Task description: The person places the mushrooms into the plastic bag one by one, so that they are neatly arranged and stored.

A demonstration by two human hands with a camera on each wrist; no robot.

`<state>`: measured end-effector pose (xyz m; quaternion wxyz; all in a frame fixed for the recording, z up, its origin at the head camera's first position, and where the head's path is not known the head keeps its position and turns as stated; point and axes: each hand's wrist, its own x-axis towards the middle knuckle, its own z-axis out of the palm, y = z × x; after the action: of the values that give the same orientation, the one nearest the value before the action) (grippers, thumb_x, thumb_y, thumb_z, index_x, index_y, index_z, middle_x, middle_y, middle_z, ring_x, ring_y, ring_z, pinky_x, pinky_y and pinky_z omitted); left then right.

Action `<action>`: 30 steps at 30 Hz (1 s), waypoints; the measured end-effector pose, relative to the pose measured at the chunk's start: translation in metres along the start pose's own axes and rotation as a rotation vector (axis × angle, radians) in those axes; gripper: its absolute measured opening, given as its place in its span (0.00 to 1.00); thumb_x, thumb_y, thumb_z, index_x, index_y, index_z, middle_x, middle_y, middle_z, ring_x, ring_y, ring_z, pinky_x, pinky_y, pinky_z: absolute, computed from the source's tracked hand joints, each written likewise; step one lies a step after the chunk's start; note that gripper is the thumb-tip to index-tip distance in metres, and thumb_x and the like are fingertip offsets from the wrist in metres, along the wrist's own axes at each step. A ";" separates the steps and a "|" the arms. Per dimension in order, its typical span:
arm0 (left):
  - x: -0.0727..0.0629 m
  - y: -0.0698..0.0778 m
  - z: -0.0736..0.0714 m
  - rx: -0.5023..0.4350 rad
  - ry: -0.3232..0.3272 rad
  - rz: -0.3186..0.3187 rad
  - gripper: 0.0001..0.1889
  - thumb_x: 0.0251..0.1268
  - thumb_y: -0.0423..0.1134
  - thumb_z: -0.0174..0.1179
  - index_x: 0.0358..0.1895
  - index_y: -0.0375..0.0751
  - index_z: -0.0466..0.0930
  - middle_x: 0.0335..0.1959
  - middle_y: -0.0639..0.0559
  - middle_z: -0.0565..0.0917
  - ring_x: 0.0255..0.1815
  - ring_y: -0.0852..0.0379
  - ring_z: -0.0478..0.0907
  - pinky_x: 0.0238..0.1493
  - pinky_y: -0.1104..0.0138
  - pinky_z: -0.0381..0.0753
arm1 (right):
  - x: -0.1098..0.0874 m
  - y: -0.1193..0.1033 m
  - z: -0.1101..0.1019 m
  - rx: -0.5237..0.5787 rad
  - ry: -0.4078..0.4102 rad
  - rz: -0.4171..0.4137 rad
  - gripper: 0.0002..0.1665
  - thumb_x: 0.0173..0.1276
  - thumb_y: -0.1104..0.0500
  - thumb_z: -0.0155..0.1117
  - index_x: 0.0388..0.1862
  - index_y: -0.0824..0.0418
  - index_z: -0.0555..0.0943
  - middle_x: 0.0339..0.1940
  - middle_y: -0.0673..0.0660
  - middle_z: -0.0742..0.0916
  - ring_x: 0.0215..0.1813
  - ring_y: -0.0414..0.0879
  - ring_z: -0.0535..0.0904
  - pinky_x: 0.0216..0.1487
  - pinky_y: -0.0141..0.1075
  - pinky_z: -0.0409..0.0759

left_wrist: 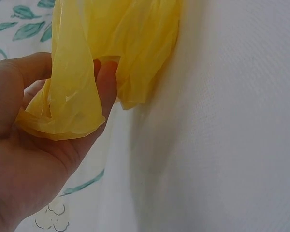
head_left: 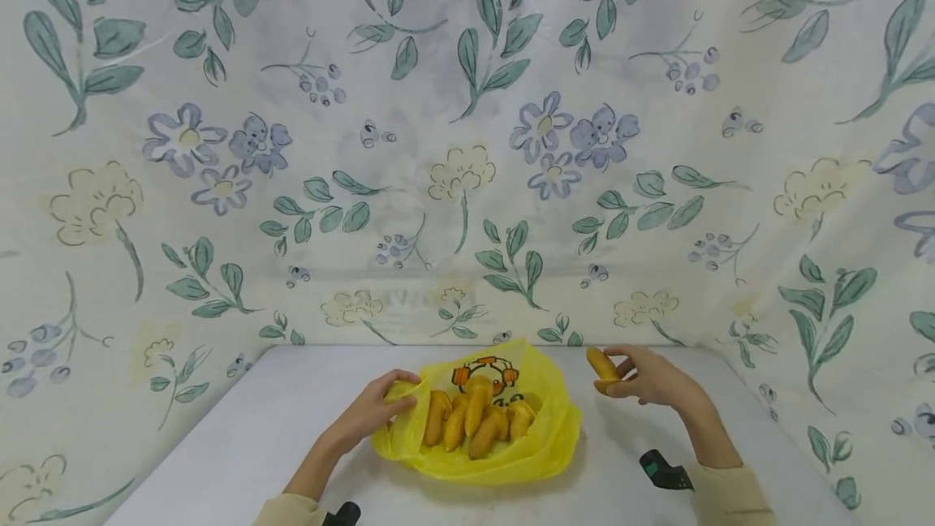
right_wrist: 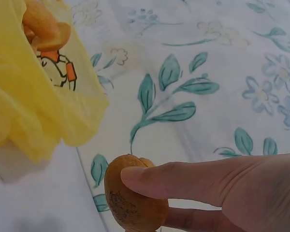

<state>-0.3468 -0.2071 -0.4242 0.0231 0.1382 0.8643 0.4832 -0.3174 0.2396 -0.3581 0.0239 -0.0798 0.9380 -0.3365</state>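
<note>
A yellow plastic bag (head_left: 562,428) with a printed cartoon lies on the white table, its mouth spread wide. Several yellow-brown, curved, rounded pieces (head_left: 480,408) lie inside; I cannot tell their exact kind. At the bag's left edge, my left hand (head_left: 376,408) grips the film, and a fold of it (left_wrist: 77,87) hangs between thumb and fingers. Right of the bag and apart from it, my right hand (head_left: 650,376) holds one such curved piece (head_left: 602,365) above the table. Dark specks mark this piece (right_wrist: 135,198) in the right wrist view, where the thumb presses on it.
A pale cloth (head_left: 467,250) printed with leaves and flowers hangs behind the table (head_left: 292,384) and along its sides. Black devices (head_left: 663,471) sit by both wrists. White table surface shows on both sides of the bag.
</note>
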 end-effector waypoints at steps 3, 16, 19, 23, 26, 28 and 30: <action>0.000 0.001 0.000 -0.001 0.002 0.000 0.19 0.69 0.42 0.59 0.60 0.42 0.73 0.63 0.39 0.74 0.43 0.52 0.72 0.33 0.62 0.74 | 0.002 -0.002 0.001 0.010 0.001 -0.005 0.40 0.57 0.55 0.75 0.67 0.63 0.71 0.46 0.58 0.85 0.37 0.46 0.80 0.33 0.39 0.80; -0.003 0.001 0.000 -0.004 -0.016 -0.003 0.19 0.69 0.43 0.59 0.60 0.41 0.73 0.64 0.38 0.73 0.44 0.52 0.72 0.34 0.63 0.74 | 0.003 -0.016 0.013 0.061 -0.002 -0.035 0.40 0.57 0.55 0.75 0.67 0.62 0.71 0.46 0.59 0.85 0.36 0.47 0.78 0.29 0.38 0.76; -0.003 0.000 0.001 -0.001 -0.028 -0.013 0.20 0.69 0.44 0.59 0.59 0.41 0.73 0.63 0.38 0.73 0.44 0.52 0.71 0.35 0.64 0.75 | 0.003 -0.021 0.017 0.067 -0.008 -0.031 0.39 0.58 0.56 0.75 0.67 0.61 0.72 0.45 0.58 0.85 0.35 0.46 0.78 0.29 0.38 0.76; -0.002 -0.002 0.002 0.000 -0.022 -0.016 0.19 0.68 0.43 0.60 0.59 0.41 0.73 0.63 0.38 0.73 0.43 0.52 0.71 0.33 0.64 0.75 | 0.004 -0.026 0.021 0.069 -0.007 -0.041 0.39 0.57 0.55 0.75 0.67 0.61 0.72 0.45 0.58 0.85 0.35 0.46 0.77 0.28 0.37 0.75; 0.000 -0.002 0.001 -0.005 -0.012 -0.019 0.19 0.68 0.43 0.60 0.59 0.42 0.74 0.64 0.39 0.73 0.43 0.52 0.71 0.33 0.64 0.75 | 0.006 -0.028 0.023 0.071 -0.004 -0.053 0.39 0.57 0.55 0.76 0.67 0.61 0.72 0.45 0.58 0.85 0.34 0.47 0.77 0.28 0.37 0.75; 0.000 -0.001 0.000 -0.001 -0.011 -0.017 0.19 0.68 0.44 0.60 0.58 0.42 0.74 0.64 0.39 0.73 0.44 0.52 0.71 0.33 0.64 0.75 | 0.007 -0.030 0.024 0.078 -0.003 -0.048 0.39 0.56 0.56 0.76 0.66 0.61 0.72 0.45 0.58 0.85 0.35 0.47 0.76 0.28 0.37 0.75; 0.001 -0.001 -0.001 0.005 -0.011 -0.015 0.19 0.68 0.44 0.60 0.58 0.42 0.74 0.64 0.39 0.73 0.44 0.52 0.71 0.34 0.64 0.75 | 0.008 -0.033 0.025 0.076 -0.003 -0.046 0.39 0.56 0.56 0.76 0.66 0.61 0.73 0.45 0.58 0.85 0.35 0.47 0.76 0.28 0.37 0.75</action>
<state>-0.3482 -0.2075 -0.4242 0.0309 0.1344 0.8662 0.4802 -0.3188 0.1975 -0.3568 0.0207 -0.1011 0.9223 -0.3725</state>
